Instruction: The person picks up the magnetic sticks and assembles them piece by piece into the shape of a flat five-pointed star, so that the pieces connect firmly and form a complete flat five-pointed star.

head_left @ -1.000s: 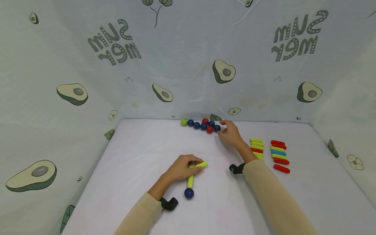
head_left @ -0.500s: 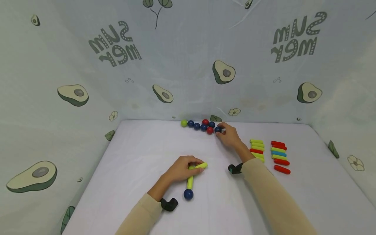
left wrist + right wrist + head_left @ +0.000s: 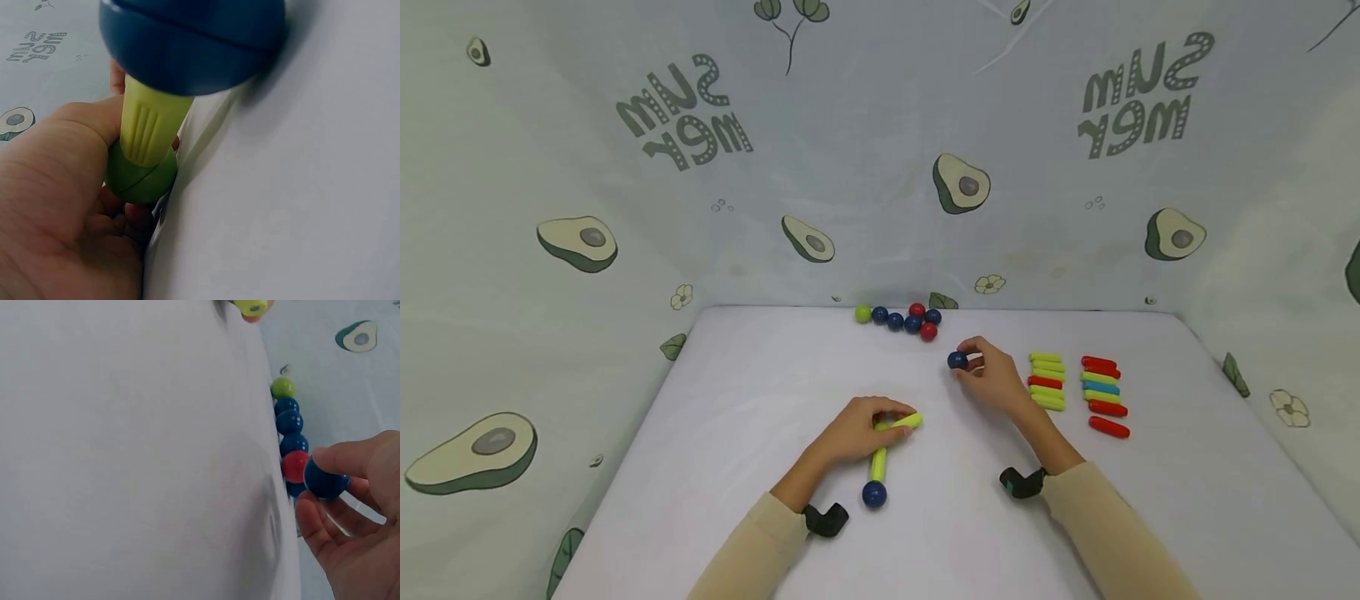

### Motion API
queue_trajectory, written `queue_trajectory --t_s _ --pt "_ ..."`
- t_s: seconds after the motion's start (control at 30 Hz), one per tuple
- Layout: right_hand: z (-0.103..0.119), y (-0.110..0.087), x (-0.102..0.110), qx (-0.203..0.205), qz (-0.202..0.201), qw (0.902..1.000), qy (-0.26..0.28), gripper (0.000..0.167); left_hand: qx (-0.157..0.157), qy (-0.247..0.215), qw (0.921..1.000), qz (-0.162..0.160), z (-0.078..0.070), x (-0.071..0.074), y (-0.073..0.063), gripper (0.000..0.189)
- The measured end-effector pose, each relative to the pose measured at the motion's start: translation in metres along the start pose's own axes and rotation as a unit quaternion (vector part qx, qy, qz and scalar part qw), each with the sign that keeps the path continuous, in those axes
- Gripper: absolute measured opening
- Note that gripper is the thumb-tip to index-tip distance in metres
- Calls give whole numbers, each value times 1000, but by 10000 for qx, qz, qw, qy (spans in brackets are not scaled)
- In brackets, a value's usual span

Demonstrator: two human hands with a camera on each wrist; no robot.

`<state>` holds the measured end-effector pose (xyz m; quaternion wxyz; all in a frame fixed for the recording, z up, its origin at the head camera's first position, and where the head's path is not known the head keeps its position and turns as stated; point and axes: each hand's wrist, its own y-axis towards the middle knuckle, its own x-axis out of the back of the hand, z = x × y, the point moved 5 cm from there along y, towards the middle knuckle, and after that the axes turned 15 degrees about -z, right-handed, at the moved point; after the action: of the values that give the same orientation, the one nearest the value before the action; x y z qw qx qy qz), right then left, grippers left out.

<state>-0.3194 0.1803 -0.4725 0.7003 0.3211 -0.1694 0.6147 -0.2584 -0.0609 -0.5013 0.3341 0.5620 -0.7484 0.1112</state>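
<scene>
My left hand [image 3: 856, 432] rests low over the white table and grips a joined piece of rods and balls. One yellow-green rod [image 3: 878, 465] runs toward me to a dark blue ball [image 3: 874, 495]. A second yellow-green rod [image 3: 910, 421] points out to the right past the thumb. In the left wrist view a green ball [image 3: 140, 178] shows at the joint, among the fingers. Farther back, my right hand [image 3: 996, 379] pinches a single dark blue ball [image 3: 957, 360] between thumb and fingers. The right wrist view shows this blue ball [image 3: 326, 480] at the fingertips.
Near the table's back edge lies a cluster of balls: a green ball [image 3: 862, 314], red balls and several blue balls [image 3: 895, 322]. To the right are two columns of loose rods, one mostly yellow-green [image 3: 1047, 367], the other mixed with a blue rod [image 3: 1101, 387] and red rods.
My right hand has closed on the blue ball at the right end of the cluster and drawn it toward me, away from the others. The left hand stays about where it was.
</scene>
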Motion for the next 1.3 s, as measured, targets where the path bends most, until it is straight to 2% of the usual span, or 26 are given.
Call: queue_trajectory --t_s 0.23,0.43,0.9,1.17,1.3 --pt "1 -35 -1 127 351 9989 278 40 20 -13 10000 1 2 -1 2 34" --pt "5 -53 -3 119 548 9981 263 37 48 -17 10000 -2 3 -2 5 35" --pt "24 -74 -19 400 880 9948 310 35 77 20 10000 44 2 -2 3 34" --pt "28 -78 -19 548 751 9949 379 37 5 20 10000 33 2 -3 3 34" --pt "27 -77 -20 575 709 9950 396 36 8 -31 10000 -89 1 -2 3 33"
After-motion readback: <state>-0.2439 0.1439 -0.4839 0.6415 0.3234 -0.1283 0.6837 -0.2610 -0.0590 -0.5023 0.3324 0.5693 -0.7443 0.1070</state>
